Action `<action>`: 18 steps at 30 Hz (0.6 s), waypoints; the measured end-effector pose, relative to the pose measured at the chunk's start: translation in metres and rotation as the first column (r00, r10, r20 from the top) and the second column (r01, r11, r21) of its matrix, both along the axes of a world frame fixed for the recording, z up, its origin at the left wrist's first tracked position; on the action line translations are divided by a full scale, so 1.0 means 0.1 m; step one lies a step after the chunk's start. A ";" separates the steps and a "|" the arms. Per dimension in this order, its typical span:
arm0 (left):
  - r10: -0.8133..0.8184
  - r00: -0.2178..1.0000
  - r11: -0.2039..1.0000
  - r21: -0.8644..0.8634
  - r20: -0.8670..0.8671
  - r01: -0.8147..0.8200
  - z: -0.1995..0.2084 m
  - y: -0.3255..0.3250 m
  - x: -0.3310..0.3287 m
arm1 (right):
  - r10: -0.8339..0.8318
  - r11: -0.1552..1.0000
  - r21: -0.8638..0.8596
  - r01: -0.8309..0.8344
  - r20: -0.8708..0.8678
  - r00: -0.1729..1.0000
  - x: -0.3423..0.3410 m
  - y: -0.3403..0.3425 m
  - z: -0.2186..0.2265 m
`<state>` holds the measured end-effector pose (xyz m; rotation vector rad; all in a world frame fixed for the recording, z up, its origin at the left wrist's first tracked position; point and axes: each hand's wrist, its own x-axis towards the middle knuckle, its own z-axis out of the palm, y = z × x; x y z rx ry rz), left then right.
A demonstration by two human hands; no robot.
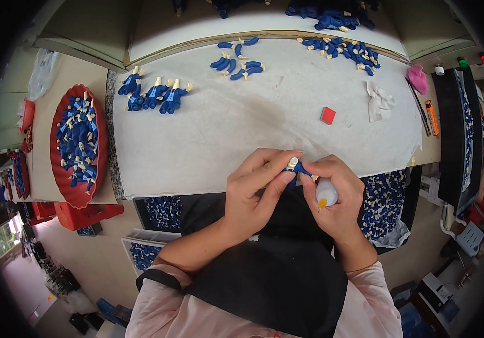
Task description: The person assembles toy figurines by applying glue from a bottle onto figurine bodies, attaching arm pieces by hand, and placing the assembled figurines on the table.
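Observation:
Over the table's front edge, my left hand closes its thumb and fingers around a small blue figurine with a cream neck. My right hand pinches the figurine's blue arm piece against the body's side. That same right hand also keeps a translucent glue bottle in its palm, its yellow nozzle pointing down toward me. My fingers hide much of the figurine's body.
On the white-covered tabletop stand several headless blue figurines at left. Loose blue arms lie farther back, a bigger pile right. A red block, crumpled tissue and orange cutter lie rightward. A red scalloped bowl holds figurines.

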<state>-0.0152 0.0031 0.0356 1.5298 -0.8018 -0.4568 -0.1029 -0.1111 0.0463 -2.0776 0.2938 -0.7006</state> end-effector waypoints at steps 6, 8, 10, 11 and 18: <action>-0.011 1.000 1.000 -0.013 -0.005 0.011 -0.03 0.00 0.00 | -0.019 1.000 -0.013 0.019 -0.004 1.000 -0.02 0.03 -0.02; -0.028 0.997 1.000 -0.008 -0.068 0.028 -0.02 0.01 0.00 | -0.030 1.000 0.004 0.030 -0.024 0.999 -0.02 0.03 -0.02; -0.043 0.990 0.999 -0.004 -0.131 0.042 -0.02 0.01 0.01 | -0.034 0.991 0.126 0.039 -0.043 0.998 -0.02 0.04 -0.02; -0.044 0.982 0.998 -0.045 -0.186 0.036 -0.04 0.00 0.02 | -0.034 0.991 0.127 0.039 -0.043 0.998 -0.02 0.03 -0.02; -0.115 0.932 0.993 -0.075 -0.344 0.095 -0.06 0.01 0.06 | -0.010 0.972 0.234 0.034 -0.102 0.995 -0.02 -0.04 -0.03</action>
